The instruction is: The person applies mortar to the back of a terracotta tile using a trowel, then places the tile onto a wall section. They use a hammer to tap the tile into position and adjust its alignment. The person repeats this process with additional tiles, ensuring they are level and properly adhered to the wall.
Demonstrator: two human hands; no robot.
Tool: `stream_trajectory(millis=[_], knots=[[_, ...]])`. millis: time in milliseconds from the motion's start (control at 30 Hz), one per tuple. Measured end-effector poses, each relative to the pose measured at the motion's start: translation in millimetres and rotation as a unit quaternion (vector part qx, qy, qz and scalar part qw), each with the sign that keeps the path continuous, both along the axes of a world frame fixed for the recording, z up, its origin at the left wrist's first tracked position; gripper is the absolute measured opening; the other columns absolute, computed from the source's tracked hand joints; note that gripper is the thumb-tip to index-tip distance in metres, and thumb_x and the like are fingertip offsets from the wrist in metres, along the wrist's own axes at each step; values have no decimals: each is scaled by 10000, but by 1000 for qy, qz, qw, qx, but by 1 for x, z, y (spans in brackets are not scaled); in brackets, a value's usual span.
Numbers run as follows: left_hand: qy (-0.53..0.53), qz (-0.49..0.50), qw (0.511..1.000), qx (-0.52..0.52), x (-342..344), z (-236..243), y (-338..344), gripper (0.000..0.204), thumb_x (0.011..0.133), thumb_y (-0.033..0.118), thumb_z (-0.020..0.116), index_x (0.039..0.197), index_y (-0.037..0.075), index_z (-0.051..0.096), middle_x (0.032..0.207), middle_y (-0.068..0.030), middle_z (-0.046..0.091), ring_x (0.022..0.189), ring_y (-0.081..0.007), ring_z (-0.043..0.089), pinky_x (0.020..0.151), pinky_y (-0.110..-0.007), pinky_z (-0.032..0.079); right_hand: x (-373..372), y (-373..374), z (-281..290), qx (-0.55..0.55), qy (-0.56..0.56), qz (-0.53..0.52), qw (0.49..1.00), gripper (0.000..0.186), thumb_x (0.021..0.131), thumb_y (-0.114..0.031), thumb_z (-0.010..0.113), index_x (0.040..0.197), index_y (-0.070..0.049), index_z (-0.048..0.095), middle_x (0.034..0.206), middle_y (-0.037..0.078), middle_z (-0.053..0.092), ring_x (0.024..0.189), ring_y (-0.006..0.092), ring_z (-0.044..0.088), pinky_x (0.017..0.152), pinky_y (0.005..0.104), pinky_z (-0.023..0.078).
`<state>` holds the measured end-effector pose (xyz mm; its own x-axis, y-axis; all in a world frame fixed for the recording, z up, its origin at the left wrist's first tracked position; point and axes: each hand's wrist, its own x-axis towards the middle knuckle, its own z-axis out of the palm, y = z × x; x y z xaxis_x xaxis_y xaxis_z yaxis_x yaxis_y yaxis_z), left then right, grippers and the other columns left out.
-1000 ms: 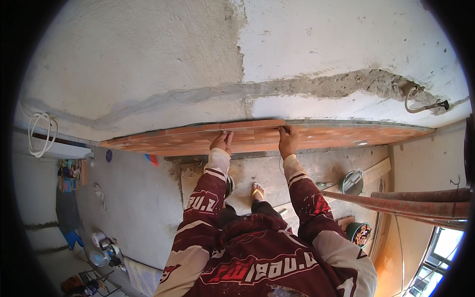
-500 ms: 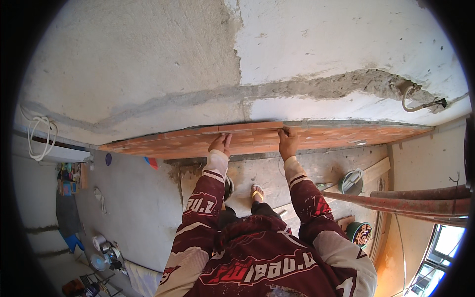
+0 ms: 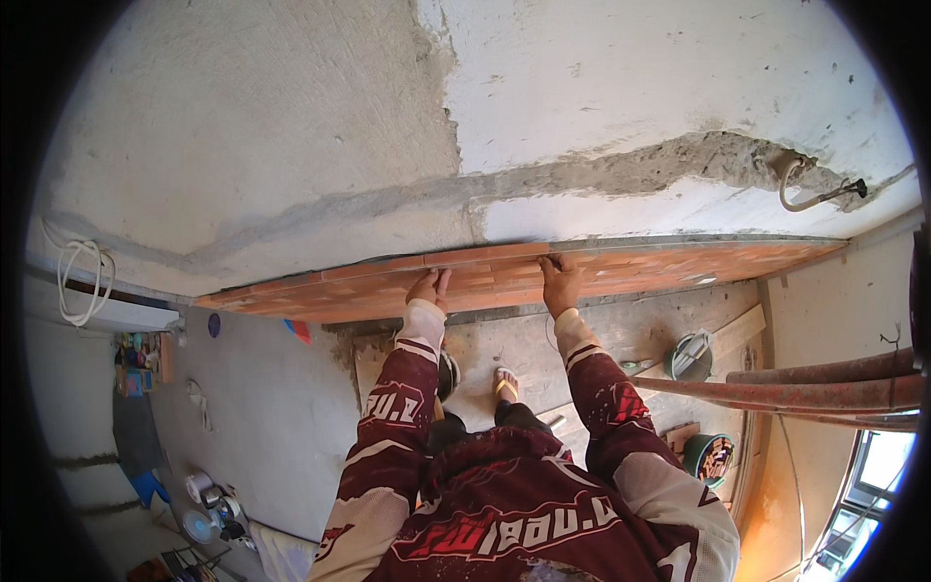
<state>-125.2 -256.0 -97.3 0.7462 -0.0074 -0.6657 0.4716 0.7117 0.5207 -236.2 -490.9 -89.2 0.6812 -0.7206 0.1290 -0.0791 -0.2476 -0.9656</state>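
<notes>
In front of me, a low band of orange-red brick tiles [image 3: 640,268] runs along the base of the wall. A long thin brick tile [image 3: 495,254] lies in its top row, against the plaster. At that tile's left end, my left hand [image 3: 427,286] is closed, with bent fingers against the face. My right hand [image 3: 560,281] pinches the right end between thumb and fingers. A thin string line seems to run along the upper edge of the tiles. The tile's back is hidden.
A bucket with tools [image 3: 690,357] and a green bucket of brick pieces [image 3: 708,460] stand on the right. Red pipes [image 3: 824,388] cross there. A coiled white cable [image 3: 85,281] hangs at the left; another cable [image 3: 810,199] pokes from the chased wall.
The view has shifted slightly. Both hands stay at the two ends of the tile, with only a small movement of the right fingers.
</notes>
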Motion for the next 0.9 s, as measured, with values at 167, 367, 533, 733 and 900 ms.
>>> stream_trajectory(millis=[167, 367, 533, 733, 900], knots=[[-2, 1, 1000, -4, 3, 1, -1, 186, 901, -31, 543, 1073, -101, 528, 1109, -157, 572, 1015, -280, 595, 898, -324, 576, 1, -3, -12, 2, -15, 3, 1000, 148, 841, -88, 661, 927, 32, 655, 839, 91, 683, 803, 147, 621, 747, 283, 484], [-4, 7, 1000, -5, 4, -2, -1, 186, 898, -42, 539, 1076, -96, 526, 1110, -158, 572, 1029, -282, 591, 891, -338, 579, 2, -2, -7, 31, -16, 19, 999, 170, 842, -87, 662, 960, 35, 652, 858, 95, 684, 817, 150, 619, 756, 280, 483], [-12, 4, 1000, 5, 4, -3, -1, 181, 903, -47, 520, 1081, -80, 533, 1114, -152, 579, 1039, -283, 591, 895, -360, 577, 1, 2, 0, -13, 2, 10, 1000, 234, 840, -100, 667, 1030, 35, 645, 888, 117, 679, 826, 177, 620, 768, 294, 481], [-3, 1, 1000, -1, 2, 5, -3, 183, 899, -53, 520, 1080, -76, 537, 1108, -148, 586, 1033, -281, 596, 888, -363, 581, 2, -7, -4, -22, -18, 64, 998, 273, 855, -117, 655, 1078, 38, 623, 914, 113, 664, 852, 185, 604, 780, 306, 474], [12, -27, 1000, 2, -3, 11, -4, 206, 892, -20, 547, 1092, -66, 535, 1079, -144, 583, 999, -283, 605, 879, -363, 582, -11, -16, -7, 67, -40, 127, 989, 178, 894, -114, 612, 1031, 1, 616, 905, 62, 651, 853, 145, 589, 786, 288, 465]])
